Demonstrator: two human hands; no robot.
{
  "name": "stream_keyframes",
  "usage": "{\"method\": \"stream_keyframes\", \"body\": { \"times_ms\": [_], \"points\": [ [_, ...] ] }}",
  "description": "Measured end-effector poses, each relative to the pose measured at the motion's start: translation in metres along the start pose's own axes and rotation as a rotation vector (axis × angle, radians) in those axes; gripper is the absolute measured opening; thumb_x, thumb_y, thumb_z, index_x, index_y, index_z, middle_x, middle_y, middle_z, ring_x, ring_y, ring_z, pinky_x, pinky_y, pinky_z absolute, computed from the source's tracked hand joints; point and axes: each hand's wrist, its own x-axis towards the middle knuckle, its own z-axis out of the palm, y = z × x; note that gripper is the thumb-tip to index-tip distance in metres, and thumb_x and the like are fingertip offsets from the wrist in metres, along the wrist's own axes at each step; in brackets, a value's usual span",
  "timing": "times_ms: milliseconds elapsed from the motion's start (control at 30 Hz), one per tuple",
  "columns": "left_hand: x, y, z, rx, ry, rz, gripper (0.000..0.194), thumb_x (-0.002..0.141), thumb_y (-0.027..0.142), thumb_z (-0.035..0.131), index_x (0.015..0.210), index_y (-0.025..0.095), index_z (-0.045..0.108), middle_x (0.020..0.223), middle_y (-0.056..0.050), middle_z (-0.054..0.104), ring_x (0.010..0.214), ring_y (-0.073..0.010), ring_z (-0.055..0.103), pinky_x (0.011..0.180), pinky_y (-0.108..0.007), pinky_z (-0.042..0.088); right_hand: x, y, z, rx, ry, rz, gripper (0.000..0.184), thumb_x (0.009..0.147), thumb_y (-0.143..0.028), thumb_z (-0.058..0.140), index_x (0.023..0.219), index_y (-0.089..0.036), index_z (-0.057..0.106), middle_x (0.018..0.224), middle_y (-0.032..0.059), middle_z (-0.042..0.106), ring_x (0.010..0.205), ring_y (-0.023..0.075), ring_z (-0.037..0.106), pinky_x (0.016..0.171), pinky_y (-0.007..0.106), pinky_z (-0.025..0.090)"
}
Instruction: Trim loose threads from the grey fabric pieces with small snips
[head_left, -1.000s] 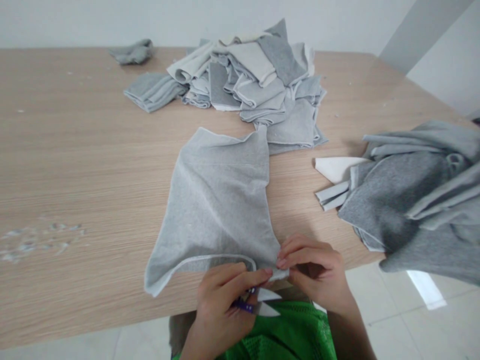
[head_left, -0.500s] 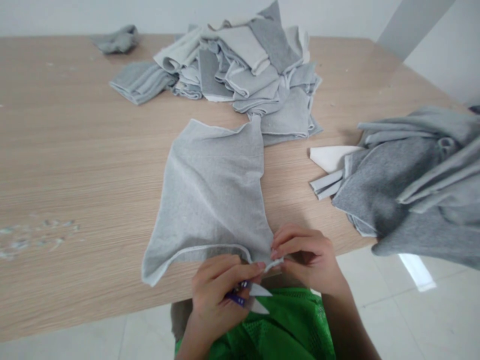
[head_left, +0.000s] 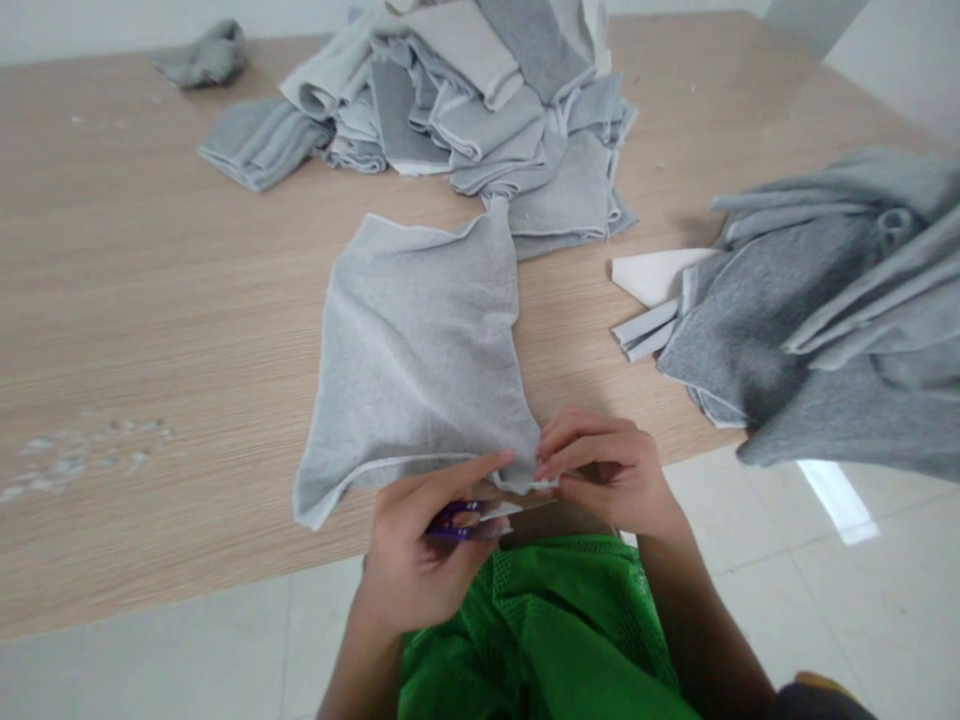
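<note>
A light grey cloth (head_left: pixel 420 340) with pale stitched edges lies spread on the table, its near right corner at the table's front edge. My right hand (head_left: pixel 600 465) pinches that corner between thumb and fingers. In my left hand (head_left: pixel 420 545) sits a pair of small purple thread snips (head_left: pixel 457 520), blades pointing right towards the corner. The left index finger stretches out over the cloth's near hem, while the other fingers curl round the snips. Exactly what the blade tips touch I cannot make out.
Folded grey and off-white cloths (head_left: pixel 487 130) form a heap at the back. More grey cloths (head_left: pixel 750 300) lie at the right, hanging over the edge. A crumpled cloth (head_left: pixel 206 55) rests far left. Thread scraps (head_left: pixel 82 455) are scattered on the wooden table (head_left: pixel 187 330). Green fabric (head_left: pixel 540 610) covers my lap.
My left hand's index finger has come off the pinched hem and straightened over the cloth. The right hand keeps its pinch on the corner. The whole view has shifted slightly.
</note>
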Motion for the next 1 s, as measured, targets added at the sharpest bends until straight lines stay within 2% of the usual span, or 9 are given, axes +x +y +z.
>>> {"method": "stream_keyframes", "body": {
  "times_ms": [267,400,500,633,833,1000],
  "points": [
    [0.016,0.005,-0.014,0.026,-0.231,-0.057,0.030,0.095,0.033,0.059,0.120,0.020,0.069,0.096,-0.002,0.079,0.073,-0.0124,0.071,0.068,-0.023,0.054,0.002,-0.001,0.001,-0.012,-0.005,-0.072,0.009,0.083,-0.012,0.074,0.085,-0.020,0.078,0.081,0.0054,0.073,0.080,0.0186,0.068,0.074,0.035,0.056],
    [0.025,0.003,-0.019,-0.024,-0.344,-0.049,0.029,0.098,0.032,0.055,0.120,0.020,0.069,0.100,-0.002,0.078,0.080,-0.0131,0.072,0.067,-0.022,0.053,0.002,-0.001,0.001,-0.023,-0.007,-0.077,0.012,0.080,-0.009,0.076,0.085,-0.020,0.077,0.083,0.0052,0.075,0.081,0.0181,0.068,0.075,0.034,0.056],
    [0.029,-0.001,-0.021,-0.030,-0.406,-0.035,0.026,0.098,0.031,0.055,0.116,0.020,0.070,0.093,-0.002,0.077,0.076,-0.0131,0.071,0.064,-0.022,0.051,0.001,-0.001,0.002,-0.040,0.014,-0.069,0.012,0.079,-0.008,0.076,0.083,-0.019,0.077,0.083,0.0052,0.075,0.080,0.0182,0.069,0.074,0.035,0.057],
    [0.031,-0.005,-0.021,-0.083,-0.418,0.003,0.026,0.097,0.031,0.057,0.116,0.018,0.071,0.080,-0.001,0.072,0.066,-0.0114,0.066,0.056,-0.021,0.046,0.002,-0.003,0.004,-0.049,0.056,-0.064,0.012,0.080,-0.008,0.075,0.084,-0.020,0.077,0.081,0.0044,0.077,0.077,0.0179,0.070,0.073,0.036,0.057],
    [0.029,-0.008,-0.018,-0.149,-0.412,-0.007,0.025,0.095,0.027,0.058,0.115,0.017,0.071,0.079,-0.002,0.072,0.062,-0.0110,0.064,0.053,-0.021,0.046,0.003,-0.006,0.005,-0.089,0.065,-0.048,0.013,0.080,-0.009,0.074,0.086,-0.020,0.077,0.078,0.0042,0.076,0.076,0.0184,0.070,0.073,0.036,0.058],
    [0.031,-0.008,-0.022,-0.100,-0.429,0.003,0.024,0.095,0.028,0.060,0.112,0.017,0.072,0.080,-0.002,0.074,0.063,-0.0117,0.065,0.054,-0.022,0.047,0.004,-0.008,0.005,-0.113,0.048,-0.028,0.011,0.080,-0.011,0.075,0.085,-0.020,0.077,0.078,0.0045,0.075,0.075,0.0184,0.069,0.071,0.036,0.057]
  ]
}}
